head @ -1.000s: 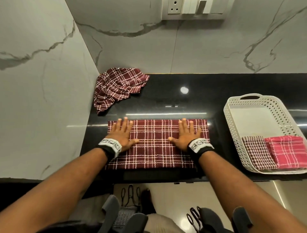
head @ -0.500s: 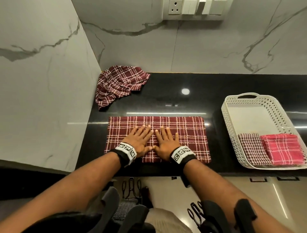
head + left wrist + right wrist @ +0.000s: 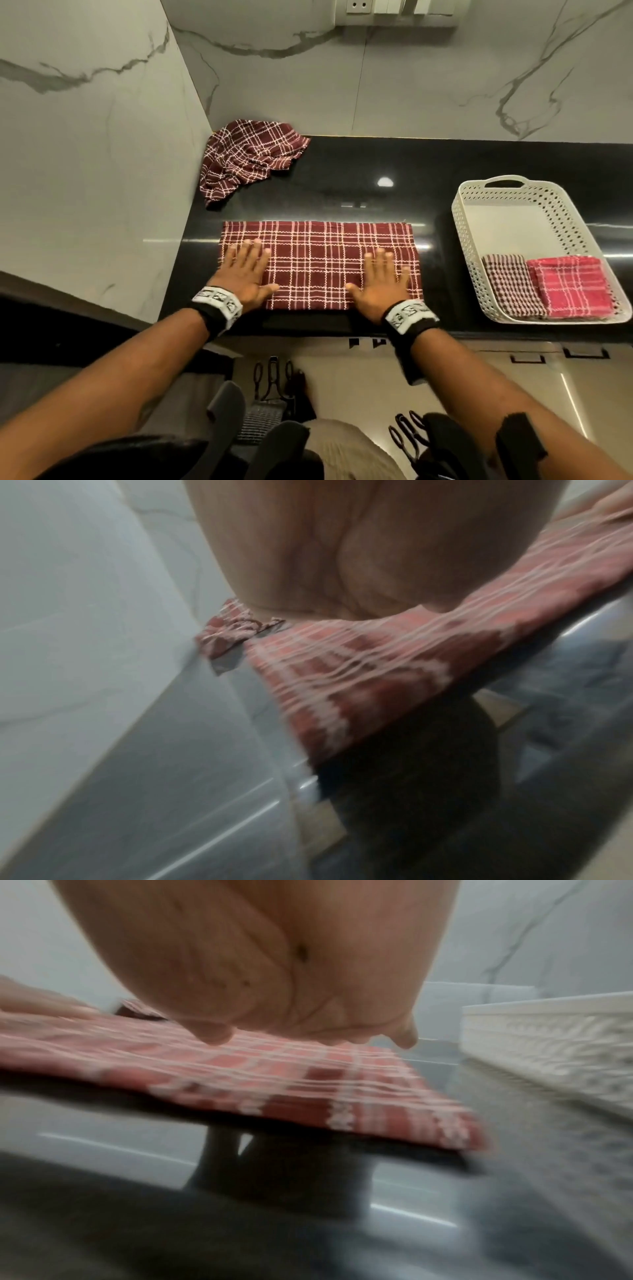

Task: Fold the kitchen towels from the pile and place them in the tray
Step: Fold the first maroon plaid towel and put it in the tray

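A maroon checked kitchen towel lies folded into a long flat strip near the front edge of the black counter. My left hand lies flat on its left end, fingers straight. On the right end my right hand presses flat the same way. The wrist views show each palm on the checked cloth, blurred. A crumpled maroon checked towel lies in the back left corner. The white perforated tray at the right holds a small-check folded towel and a pink folded towel.
Marble walls close the counter on the left and back. A socket panel sits high on the back wall. The counter's front edge runs just under my wrists, with floor below.
My hands were together at the towel's middle half a second ago and have slid apart to its two ends, palms flat on it. The towel stays in place.
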### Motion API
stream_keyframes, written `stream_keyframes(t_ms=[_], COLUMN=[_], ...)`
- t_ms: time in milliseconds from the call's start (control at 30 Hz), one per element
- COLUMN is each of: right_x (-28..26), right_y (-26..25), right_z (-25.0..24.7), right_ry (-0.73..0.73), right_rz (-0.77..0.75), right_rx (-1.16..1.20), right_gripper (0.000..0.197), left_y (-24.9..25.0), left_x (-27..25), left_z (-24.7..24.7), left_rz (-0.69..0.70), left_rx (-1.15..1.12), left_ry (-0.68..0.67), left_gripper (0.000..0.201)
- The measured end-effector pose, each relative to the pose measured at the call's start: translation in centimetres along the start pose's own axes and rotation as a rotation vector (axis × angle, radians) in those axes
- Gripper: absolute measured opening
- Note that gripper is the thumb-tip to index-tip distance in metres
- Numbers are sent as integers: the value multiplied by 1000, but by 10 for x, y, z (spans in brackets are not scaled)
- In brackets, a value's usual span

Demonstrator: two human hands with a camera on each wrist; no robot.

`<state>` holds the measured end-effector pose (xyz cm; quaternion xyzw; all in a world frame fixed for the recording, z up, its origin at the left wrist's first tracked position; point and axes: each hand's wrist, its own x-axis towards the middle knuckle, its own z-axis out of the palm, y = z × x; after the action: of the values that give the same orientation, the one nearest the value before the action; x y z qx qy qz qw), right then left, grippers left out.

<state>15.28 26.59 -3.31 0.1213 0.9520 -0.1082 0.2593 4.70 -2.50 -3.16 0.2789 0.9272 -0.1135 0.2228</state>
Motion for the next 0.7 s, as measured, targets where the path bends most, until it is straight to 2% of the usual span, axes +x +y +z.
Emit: stream_keyframes(t_ms=[100,200,333,500,600,700], right_x=[-14,-19,-27,-51,-53,-51], right_y=[-56,-67,-14,70,82,73], right_z=[24,43,50,56,59,56], right_ry=[-41,-55,14,90,108,96], right_rz=[-188,-233,-147,60,52,90], right_rx=[5,-42,-21,22,7,46], right_gripper=[75,70,81,97,110,106], left_y=[56,86,64,10,-1,0], left_x=[2,0,-16,-46,-60,-62], left_z=[4,16,39,79,88,83], left_rz=[116,134,95,-187,-217,-205], left_rx=[0,-19,-116,-270,-286,-339], left_ry=[34,23,74,135,154,152], left_gripper=[76,71,74,80,84,85])
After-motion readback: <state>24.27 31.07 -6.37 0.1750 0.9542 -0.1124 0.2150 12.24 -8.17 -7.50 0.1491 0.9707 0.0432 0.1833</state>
